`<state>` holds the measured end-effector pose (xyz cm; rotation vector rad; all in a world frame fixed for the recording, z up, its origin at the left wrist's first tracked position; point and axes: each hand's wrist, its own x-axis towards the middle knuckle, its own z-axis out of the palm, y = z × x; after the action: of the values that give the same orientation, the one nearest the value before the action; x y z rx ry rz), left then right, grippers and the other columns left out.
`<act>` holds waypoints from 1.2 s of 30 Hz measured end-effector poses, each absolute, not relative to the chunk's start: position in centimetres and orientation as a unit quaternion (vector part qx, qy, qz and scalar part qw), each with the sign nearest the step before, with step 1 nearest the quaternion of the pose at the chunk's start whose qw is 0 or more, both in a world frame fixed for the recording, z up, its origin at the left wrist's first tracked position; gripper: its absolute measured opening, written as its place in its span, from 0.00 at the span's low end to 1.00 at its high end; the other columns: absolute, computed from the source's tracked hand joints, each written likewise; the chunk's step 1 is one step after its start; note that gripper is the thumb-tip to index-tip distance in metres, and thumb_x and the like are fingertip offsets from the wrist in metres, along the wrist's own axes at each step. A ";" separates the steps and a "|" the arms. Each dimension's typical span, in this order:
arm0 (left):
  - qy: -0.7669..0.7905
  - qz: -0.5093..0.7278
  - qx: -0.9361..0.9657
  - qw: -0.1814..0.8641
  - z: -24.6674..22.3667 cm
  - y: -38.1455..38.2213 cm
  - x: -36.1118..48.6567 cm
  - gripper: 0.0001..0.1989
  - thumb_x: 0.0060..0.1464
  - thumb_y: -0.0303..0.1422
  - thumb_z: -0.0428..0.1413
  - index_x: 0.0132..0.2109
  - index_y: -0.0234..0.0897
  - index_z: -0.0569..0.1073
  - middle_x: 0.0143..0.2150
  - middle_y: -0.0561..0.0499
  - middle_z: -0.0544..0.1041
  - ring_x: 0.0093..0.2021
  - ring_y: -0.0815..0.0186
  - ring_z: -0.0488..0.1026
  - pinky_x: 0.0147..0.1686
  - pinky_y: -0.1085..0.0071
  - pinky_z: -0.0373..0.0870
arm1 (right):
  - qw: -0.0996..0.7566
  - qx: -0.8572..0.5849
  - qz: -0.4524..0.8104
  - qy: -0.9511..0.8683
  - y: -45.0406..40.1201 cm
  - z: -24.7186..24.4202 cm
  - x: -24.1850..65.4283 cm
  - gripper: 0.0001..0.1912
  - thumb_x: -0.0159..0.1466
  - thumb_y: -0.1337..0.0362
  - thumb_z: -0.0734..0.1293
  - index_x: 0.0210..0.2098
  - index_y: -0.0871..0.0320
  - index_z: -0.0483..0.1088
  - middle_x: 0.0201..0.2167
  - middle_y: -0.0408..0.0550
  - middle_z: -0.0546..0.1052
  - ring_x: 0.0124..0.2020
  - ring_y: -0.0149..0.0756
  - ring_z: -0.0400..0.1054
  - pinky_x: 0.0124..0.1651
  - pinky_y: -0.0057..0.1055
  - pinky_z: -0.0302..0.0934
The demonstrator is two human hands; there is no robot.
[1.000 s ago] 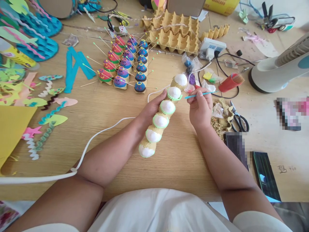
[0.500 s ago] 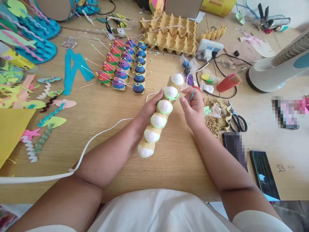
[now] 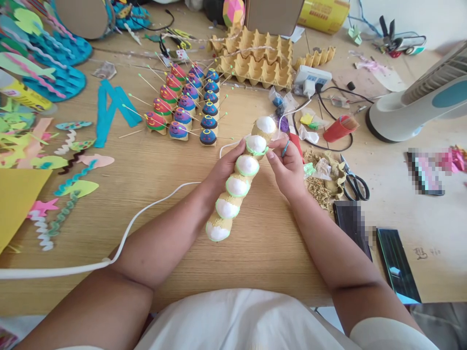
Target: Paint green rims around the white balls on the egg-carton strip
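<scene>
A strip of egg-carton cups (image 3: pixel 233 198) slants across the middle, its several humps topped with white clay. Thin light-green clay edges most of the white caps; the farthest cap (image 3: pixel 266 125) shows no green. My left hand (image 3: pixel 229 163) is closed around the strip's far left side, its thumb near the second hump. At that hump's right side, my right hand (image 3: pixel 288 165) pinches the end of a green clay strand (image 3: pixel 261 152) with thumb and forefinger. A small blue thing (image 3: pixel 285 148) shows against the right fingers; I cannot tell what it is.
Rows of painted egg-carton caterpillars (image 3: pixel 187 102) with pin feelers stand beyond. Behind them lie egg trays (image 3: pixel 255 56). To the right are a power strip (image 3: pixel 313 77), red cup (image 3: pixel 339 129), scissors (image 3: pixel 355 184) and phone (image 3: pixel 397 265). A white cable (image 3: pixel 146 204) passes my left arm.
My right hand has moved left and closed in, so its thumb and forefinger now meet the green strand at the second hump. The left hand still holds the strip.
</scene>
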<state>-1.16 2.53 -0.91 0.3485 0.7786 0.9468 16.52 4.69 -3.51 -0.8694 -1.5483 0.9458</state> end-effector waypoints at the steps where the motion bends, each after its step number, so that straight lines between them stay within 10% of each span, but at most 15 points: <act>1: 0.363 0.440 0.162 0.806 -0.9 2.5 -1.2 0.19 0.60 0.54 0.67 0.41 0.45 0.77 0.22 0.56 0.72 0.20 0.67 0.72 0.21 0.72 0.62 | 0.536 -0.363 0.401 -0.648 4.7 -3.5 16.5 0.21 0.68 0.40 0.74 0.45 0.49 0.73 0.31 0.39 0.65 0.30 0.29 0.54 0.32 0.32 0.53; 36: 0.384 0.432 0.165 0.799 -1.5 2.6 -1.2 0.21 0.57 0.58 0.67 0.40 0.46 0.77 0.20 0.56 0.68 0.19 0.65 0.71 0.19 0.71 0.60 | 0.551 -0.390 0.396 -0.622 4.5 -2.7 16.5 0.26 0.63 0.35 0.76 0.38 0.49 0.71 0.25 0.36 0.56 0.26 0.28 0.49 0.28 0.32 0.48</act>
<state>-1.18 2.60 -1.51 0.3539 0.8232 0.9264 16.46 4.48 -2.71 -0.9225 -1.4727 0.9372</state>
